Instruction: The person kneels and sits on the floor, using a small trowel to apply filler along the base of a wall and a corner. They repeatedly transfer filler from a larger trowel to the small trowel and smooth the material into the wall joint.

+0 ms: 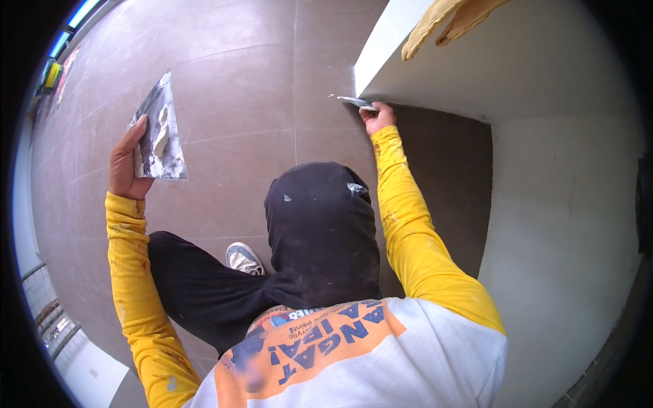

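Note:
My left hand (129,160) is raised at the left, its thumb lying over a flat metal plate (151,112) and its other fingers mostly hidden behind it. A lump of pale putty (162,132) sits on the plate, and grey-white smears cover much of its face. Stretched forward to the right, my right hand (378,120) is closed on a putty knife (355,101). The knife's blade points left, close to the bottom corner of a white wall (422,78). Whether the blade touches the wall cannot be made out.
Large brown tiles make up the floor (224,88), with small white specks near the wall corner. A yellowish cloth item (442,24) hangs over the wall's top edge. White wall continues down the right side. My bent knee (320,217) and shoe (245,259) are between my arms.

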Demonstrator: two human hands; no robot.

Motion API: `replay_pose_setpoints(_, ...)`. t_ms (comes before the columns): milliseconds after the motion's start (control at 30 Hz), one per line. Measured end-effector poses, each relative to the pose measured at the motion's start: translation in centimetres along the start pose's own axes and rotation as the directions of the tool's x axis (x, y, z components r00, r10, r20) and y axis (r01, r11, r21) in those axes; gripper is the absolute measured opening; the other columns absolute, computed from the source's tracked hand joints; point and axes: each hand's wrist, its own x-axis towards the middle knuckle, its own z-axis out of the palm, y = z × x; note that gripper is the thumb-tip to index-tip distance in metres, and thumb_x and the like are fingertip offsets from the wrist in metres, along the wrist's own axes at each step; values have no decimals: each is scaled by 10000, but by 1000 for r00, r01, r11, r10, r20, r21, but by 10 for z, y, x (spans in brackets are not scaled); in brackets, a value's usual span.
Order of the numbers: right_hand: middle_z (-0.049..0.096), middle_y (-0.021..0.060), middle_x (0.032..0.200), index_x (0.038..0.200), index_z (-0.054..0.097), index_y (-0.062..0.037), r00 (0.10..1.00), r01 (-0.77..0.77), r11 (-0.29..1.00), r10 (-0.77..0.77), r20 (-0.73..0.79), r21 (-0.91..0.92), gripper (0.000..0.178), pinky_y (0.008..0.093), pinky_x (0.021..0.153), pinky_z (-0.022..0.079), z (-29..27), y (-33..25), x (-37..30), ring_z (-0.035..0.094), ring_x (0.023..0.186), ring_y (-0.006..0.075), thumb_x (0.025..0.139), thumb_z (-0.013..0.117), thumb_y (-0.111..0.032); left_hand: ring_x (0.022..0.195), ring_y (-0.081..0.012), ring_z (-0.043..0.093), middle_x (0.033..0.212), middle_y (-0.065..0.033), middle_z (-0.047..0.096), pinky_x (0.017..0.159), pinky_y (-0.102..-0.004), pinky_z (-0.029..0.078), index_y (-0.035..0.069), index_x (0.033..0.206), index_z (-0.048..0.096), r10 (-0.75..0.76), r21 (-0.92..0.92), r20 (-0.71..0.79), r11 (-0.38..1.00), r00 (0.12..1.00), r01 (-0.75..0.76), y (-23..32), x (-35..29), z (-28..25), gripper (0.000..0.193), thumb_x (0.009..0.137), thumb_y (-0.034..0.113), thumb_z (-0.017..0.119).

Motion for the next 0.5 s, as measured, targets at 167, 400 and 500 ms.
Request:
replay_pose_setpoints(167,605,92,915,993,553,-46,965,37,999,-45,257,34,258,429,703,540,3,-24,-41,613,843,285,738,588,-35,866,-206,701,1052,-146,678,757,-308,597,-23,1139,568,-18,13,21,1000,1000,17,0,-1,-3,255,946,144,564)
replay_pose_setpoints(400,607,92,963,1004,548,-59,983,-8,1000,3,186,27,285,447,696,534,-46,4,-34,612,855,286,724,598,-64,865,-206,702,1048,-148,680,752,-310,599,-22,1145,567,-25,22,47,999,999,24,1,-1,-1,258,948,145,561)
replay_pose_setpoints(500,610,112,954,986,549,-50,991,-24,999,20,130,30,256,452,693,531,-54,11,-9,607,834,300,735,598,-66,863,-208,703,1044,-152,680,753,-311,600,-24,1147,566,-21,0,1,1000,1000,21,0,-1,-1,259,949,143,558)
